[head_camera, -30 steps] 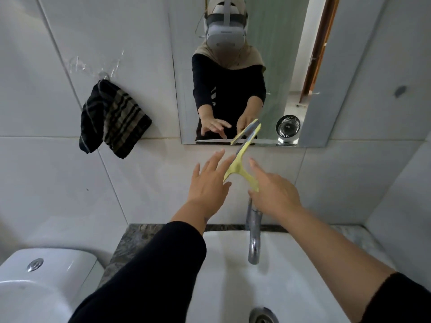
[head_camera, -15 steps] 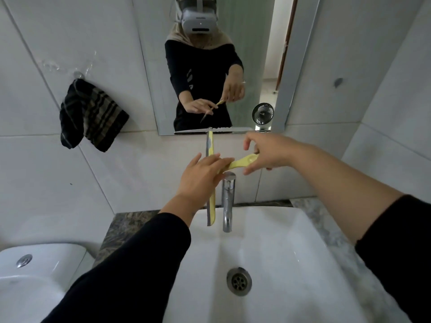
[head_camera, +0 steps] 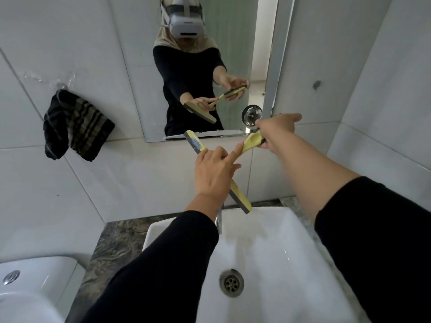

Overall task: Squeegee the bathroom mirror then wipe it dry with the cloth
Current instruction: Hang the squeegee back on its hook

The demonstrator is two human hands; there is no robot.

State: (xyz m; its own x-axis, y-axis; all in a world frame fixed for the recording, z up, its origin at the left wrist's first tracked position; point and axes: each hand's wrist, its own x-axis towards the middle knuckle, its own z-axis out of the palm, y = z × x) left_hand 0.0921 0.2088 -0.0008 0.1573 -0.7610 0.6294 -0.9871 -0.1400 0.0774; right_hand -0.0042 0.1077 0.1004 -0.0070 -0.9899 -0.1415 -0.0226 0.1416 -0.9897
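Above the sink [head_camera: 303, 229], right hand [head_camera: 277, 129] grips the yellow squeegee [head_camera: 240, 198] by its handle; left hand [head_camera: 212, 173] holds the blade, maybe to steady it.

Shown are two hands, one left hand [head_camera: 214, 173] and one right hand [head_camera: 277, 129], with one squeegee [head_camera: 241, 197], one cloth [head_camera: 77, 124] and one mirror [head_camera: 144, 66]. Below are one basin [head_camera: 268, 241], one tap [head_camera: 218, 220] and one drain [head_camera: 231, 283].

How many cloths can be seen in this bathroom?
1: a dark striped cloth hangs on the tiled wall, left of the mirror. Others may lie outside the view.
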